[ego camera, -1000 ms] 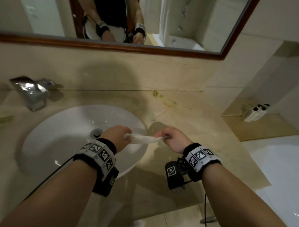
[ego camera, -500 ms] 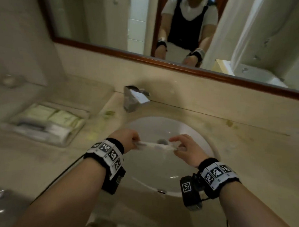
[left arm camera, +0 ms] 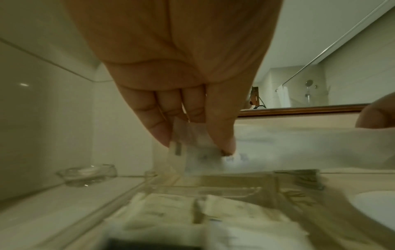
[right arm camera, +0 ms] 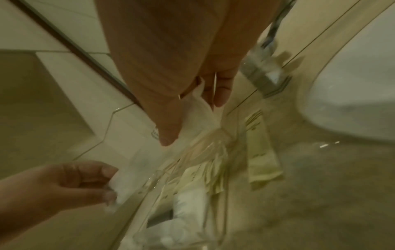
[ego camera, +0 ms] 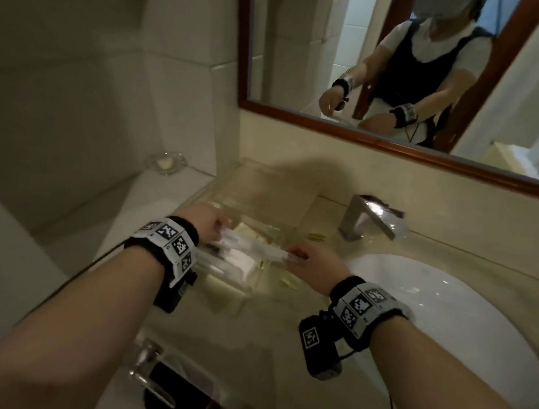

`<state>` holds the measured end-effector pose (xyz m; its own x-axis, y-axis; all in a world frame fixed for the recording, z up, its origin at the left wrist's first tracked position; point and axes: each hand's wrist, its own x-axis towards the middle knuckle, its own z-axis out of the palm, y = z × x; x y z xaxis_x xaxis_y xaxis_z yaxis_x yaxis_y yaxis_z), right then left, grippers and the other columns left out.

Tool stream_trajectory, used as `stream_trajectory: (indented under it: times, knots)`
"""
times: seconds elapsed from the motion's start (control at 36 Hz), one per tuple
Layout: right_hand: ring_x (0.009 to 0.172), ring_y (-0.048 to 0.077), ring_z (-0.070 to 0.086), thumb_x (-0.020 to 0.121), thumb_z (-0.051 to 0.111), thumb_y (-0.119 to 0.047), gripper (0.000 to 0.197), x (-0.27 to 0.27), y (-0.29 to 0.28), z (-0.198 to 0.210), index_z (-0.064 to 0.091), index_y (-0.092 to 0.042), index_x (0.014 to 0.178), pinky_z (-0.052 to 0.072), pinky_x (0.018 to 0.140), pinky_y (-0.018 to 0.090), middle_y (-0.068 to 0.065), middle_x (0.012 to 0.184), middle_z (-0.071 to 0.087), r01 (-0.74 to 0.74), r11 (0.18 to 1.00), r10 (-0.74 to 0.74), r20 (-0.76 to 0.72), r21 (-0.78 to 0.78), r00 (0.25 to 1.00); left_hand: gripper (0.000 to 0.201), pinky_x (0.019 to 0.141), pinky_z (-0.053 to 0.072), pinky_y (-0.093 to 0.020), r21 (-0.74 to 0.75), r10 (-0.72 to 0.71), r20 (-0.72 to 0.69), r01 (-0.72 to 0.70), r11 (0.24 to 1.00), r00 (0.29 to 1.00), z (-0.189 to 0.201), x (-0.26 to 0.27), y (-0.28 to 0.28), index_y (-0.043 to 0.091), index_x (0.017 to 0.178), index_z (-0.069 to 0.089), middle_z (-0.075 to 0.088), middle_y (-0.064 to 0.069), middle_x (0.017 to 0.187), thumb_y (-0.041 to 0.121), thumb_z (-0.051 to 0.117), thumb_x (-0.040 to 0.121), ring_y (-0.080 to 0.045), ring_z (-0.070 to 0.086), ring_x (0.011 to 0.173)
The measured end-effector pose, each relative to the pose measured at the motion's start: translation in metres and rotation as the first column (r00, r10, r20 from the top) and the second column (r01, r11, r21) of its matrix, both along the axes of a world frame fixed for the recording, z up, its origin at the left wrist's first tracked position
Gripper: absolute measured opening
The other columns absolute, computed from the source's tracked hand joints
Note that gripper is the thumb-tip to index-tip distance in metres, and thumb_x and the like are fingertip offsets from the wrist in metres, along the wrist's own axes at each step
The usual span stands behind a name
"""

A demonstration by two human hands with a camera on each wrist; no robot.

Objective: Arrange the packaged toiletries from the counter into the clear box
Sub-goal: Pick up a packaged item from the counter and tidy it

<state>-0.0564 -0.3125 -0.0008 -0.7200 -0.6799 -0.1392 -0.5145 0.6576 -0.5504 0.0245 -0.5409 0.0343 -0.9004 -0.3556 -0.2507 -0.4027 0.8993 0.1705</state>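
Note:
A long white packet (ego camera: 254, 250) is stretched level between my two hands, just above the clear box (ego camera: 243, 288). My left hand (ego camera: 208, 223) pinches its left end between thumb and fingertips (left arm camera: 198, 145). The right end is pinched by my right hand (ego camera: 309, 261), seen closer in the right wrist view (right arm camera: 192, 118). The box stands on the counter left of the sink. Inside it lie pale yellow sachets (left arm camera: 171, 211) and white packets (ego camera: 237, 264). A loose yellow sachet (right arm camera: 260, 160) lies on the counter beside the box's right wall.
A chrome faucet (ego camera: 369, 218) and the white sink basin (ego camera: 443, 304) are to the right of the box. On the tiled ledge at the back left sits a small glass dish (ego camera: 165, 162). A wood-framed mirror (ego camera: 388, 138) hangs above.
Both hands have carried the packet left, from over the basin to over the clear box. The head view has swung left with them.

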Motion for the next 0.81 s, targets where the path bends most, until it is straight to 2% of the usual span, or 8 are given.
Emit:
stream_trajectory:
  times: [0.08,0.19,0.28,0.39,0.44,0.58,0.69,0.81]
  knots:
    - [0.101,0.021,0.059,0.092,0.054,-0.035,0.030,0.007,-0.037,0.000,0.061,-0.019,0.116,0.049,0.085,0.033,0.001,0.110,0.063,-0.040,0.999,0.039,0.032,0.019,0.999,0.030,0.095,0.045,-0.030,-0.018,0.030,0.007,-0.030,0.999,1.000,0.000,0.001,-0.039,0.021,0.115,0.063,0.065,-0.003,0.119,0.018,0.061,0.085,-0.021,0.059,0.112]
    - [0.106,0.020,0.058,0.093,0.053,-0.035,0.035,0.010,-0.072,-0.006,0.059,-0.018,0.122,0.045,0.081,0.026,0.002,0.119,0.061,-0.041,0.998,0.038,0.068,0.041,0.997,0.031,0.099,0.046,-0.032,-0.012,0.019,0.061,-0.018,1.000,0.998,-0.009,0.000,-0.078,0.020,0.115,0.063,0.064,-0.003,0.120,0.015,0.061,0.085,-0.021,0.059,0.112]
    - [0.105,0.022,0.059,0.094,0.051,-0.031,0.031,0.011,-0.090,-0.012,0.061,-0.015,0.119,0.049,0.087,0.031,0.004,0.118,0.063,-0.034,0.998,0.030,0.068,0.059,0.997,0.030,0.100,0.045,-0.029,0.019,0.010,0.075,-0.012,1.000,0.997,-0.019,-0.003,-0.097,0.019,0.115,0.063,0.064,-0.003,0.122,0.011,0.060,0.086,-0.020,0.060,0.113]
    - [0.103,0.024,0.059,0.094,0.049,-0.027,0.029,0.009,-0.108,-0.022,0.061,-0.015,0.118,0.045,0.080,0.028,0.005,0.117,0.060,-0.021,0.994,0.017,0.037,0.112,0.999,0.031,0.100,0.046,-0.031,0.031,0.008,0.063,-0.010,0.999,0.998,-0.035,-0.008,-0.112,0.021,0.113,0.065,0.065,-0.003,0.120,0.010,0.059,0.085,-0.020,0.061,0.110]
    - [0.105,0.024,0.057,0.092,0.051,-0.027,0.028,0.008,-0.113,-0.030,0.061,-0.017,0.117,0.044,0.082,0.028,0.004,0.117,0.059,-0.015,0.992,0.011,0.035,0.124,0.999,0.033,0.099,0.047,-0.031,0.026,-0.001,0.064,-0.001,1.000,0.998,-0.043,-0.010,-0.117,0.023,0.112,0.066,0.066,-0.002,0.119,0.007,0.059,0.084,-0.019,0.062,0.109]
    - [0.110,0.021,0.053,0.090,0.056,-0.036,0.033,0.010,-0.118,-0.037,0.059,-0.020,0.119,0.044,0.091,0.030,0.002,0.118,0.056,-0.067,0.983,0.065,0.016,0.171,0.998,0.032,0.094,0.047,-0.025,0.016,-0.018,0.075,0.017,1.000,0.997,-0.059,-0.010,-0.126,0.025,0.108,0.068,0.064,0.000,0.120,0.006,0.057,0.084,-0.018,0.061,0.107]
    - [0.107,0.020,0.055,0.094,0.048,-0.042,0.035,0.013,-0.121,-0.038,0.059,-0.020,0.118,0.046,0.088,0.031,0.001,0.117,0.058,-0.081,0.980,0.075,0.038,0.184,0.996,0.028,0.093,0.046,-0.025,0.028,-0.057,0.119,0.054,0.998,0.991,-0.063,-0.010,-0.129,0.025,0.111,0.066,0.065,0.000,0.119,0.013,0.057,0.087,-0.018,0.061,0.108]
    - [0.106,0.022,0.058,0.095,0.047,-0.030,0.028,0.013,-0.125,-0.037,0.063,-0.021,0.116,0.050,0.089,0.033,0.002,0.117,0.063,-0.127,0.969,0.121,0.043,0.212,0.992,0.024,0.088,0.042,-0.021,0.041,-0.110,0.188,0.104,0.994,0.976,-0.061,-0.008,-0.130,0.027,0.110,0.064,0.064,0.004,0.112,0.021,0.061,0.087,-0.015,0.059,0.106]
